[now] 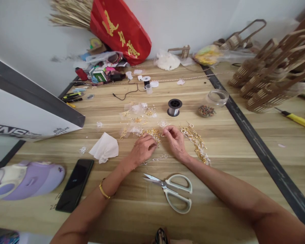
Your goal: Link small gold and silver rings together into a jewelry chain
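My left hand (144,148) rests over a pile of gold and silver beads (152,134), its fingers curled down at the pile's near edge. Just right of the pile, my right hand (175,140) is closed, thumb and forefinger pinching something small, perhaps a ring, too tiny to make out well. Gold and silver chains (199,145) lie to the right of my right hand. A thin silver chain (155,160) lies between my wrists. Open scissors (165,185) with pale handles lie nearer to me.
Behind my hands stand a spool of wire (174,107) and a glass jar (213,101) of dark beads. A phone (75,184), a white tissue (105,147) and a purple-white object (33,179) lie left. Woven baskets (266,84) stand right, near a yellow cutter (298,119).
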Motion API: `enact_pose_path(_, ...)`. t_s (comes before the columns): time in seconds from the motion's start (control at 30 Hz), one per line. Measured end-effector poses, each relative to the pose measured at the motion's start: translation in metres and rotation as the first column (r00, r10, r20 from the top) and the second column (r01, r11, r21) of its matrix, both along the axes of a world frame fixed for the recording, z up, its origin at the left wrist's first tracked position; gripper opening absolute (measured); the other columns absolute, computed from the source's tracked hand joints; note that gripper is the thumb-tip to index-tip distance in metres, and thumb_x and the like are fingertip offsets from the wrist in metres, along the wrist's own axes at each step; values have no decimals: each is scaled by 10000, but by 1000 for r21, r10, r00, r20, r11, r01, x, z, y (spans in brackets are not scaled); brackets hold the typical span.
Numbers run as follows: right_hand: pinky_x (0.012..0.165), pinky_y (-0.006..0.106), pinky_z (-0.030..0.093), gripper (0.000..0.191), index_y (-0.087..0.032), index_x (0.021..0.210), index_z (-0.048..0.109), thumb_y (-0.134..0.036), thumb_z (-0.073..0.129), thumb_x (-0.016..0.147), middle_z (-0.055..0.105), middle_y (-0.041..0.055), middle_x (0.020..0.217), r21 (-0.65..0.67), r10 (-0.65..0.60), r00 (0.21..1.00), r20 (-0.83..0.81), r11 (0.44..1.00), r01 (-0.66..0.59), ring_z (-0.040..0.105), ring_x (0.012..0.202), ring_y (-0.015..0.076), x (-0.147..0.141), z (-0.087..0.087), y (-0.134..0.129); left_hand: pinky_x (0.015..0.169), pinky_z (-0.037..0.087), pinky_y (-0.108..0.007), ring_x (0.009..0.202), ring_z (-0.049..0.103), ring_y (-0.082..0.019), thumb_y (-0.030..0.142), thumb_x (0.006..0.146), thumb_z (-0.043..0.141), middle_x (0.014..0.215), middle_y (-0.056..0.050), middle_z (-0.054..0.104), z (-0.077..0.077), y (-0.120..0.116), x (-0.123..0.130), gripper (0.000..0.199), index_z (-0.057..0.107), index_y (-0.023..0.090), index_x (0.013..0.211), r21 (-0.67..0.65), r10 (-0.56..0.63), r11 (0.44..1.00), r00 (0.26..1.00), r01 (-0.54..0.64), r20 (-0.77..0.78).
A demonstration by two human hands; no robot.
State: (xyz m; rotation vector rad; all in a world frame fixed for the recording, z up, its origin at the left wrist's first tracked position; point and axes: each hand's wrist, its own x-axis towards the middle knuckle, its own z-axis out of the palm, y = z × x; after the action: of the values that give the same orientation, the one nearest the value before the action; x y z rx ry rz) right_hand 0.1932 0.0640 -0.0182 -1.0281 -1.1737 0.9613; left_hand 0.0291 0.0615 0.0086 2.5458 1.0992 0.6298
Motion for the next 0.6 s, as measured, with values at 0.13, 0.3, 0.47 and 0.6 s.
enact_pose_path(0.13, 620, 255, 407, 195, -186, 770, 550, -370, 550, 836, 525, -12, 670, -7, 2, 1000, -9, 1000, -2, 479, 639, 126, 1, 1, 1, 829, 440, -354, 798, 571, -183, 137, 827, 548, 778, -35, 656, 1, 0, -2, 103, 621, 184, 771, -37, 17, 999, 998, -14, 64)
enact_pose_path(0.3, 611, 248, 401, 189, -184, 740, 549, -352, 559, 825, 515, -19, 652, -29, -12, 999, -33, 1000, 11, 472, 621, 118, 0, 4, 1, 810, 443, -341, 785, 571, -180, 131, 827, 550, 766, -34, 661, 1, 2, -4, 118, 618, 182, 744, -44, 21, 999, 998, -18, 61)
enact_pose_path(0.47, 608, 243, 396, 200, -180, 725, 547, -357, 574, 816, 510, -24, 643, -51, -29, 998, -63, 998, 26, 469, 615, 113, 1, 6, 2, 858, 427, -356, 787, 592, -174, 109, 814, 566, 787, -28, 675, -1, 3, -3, 109, 627, 182, 762, -47, 16, 999, 995, -11, 102)
enact_pose_path(0.6, 624, 250, 418, 223, -182, 739, 543, -389, 594, 803, 522, -22, 643, -80, -14, 990, -138, 997, 3, 490, 611, 113, 3, 12, 2, 832, 446, -347, 829, 604, -188, 102, 780, 608, 833, -37, 694, 0, 4, -1, 97, 645, 188, 805, -72, 55, 996, 988, -45, 146)
